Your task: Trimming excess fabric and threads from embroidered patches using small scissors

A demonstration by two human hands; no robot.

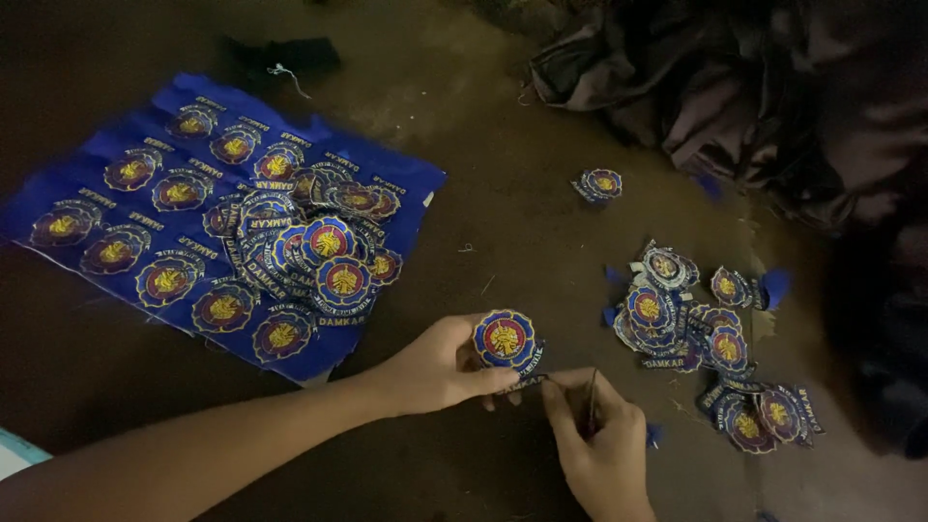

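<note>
dim brown floor (503,222) beneath you: your left hand (435,367) pinches a round blue embroidered patch (505,338); your right hand (599,440) grips a thin dark tool (592,401) just below it.

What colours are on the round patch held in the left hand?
Blue rim, red ring, yellow centre on the round patch, seen in the head view.

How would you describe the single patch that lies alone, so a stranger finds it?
Start at the dark cloth heap at the top right. Just below its left edge lies one round patch on the bare floor. Unlike the pile of patches lower down, nothing touches it.
</note>
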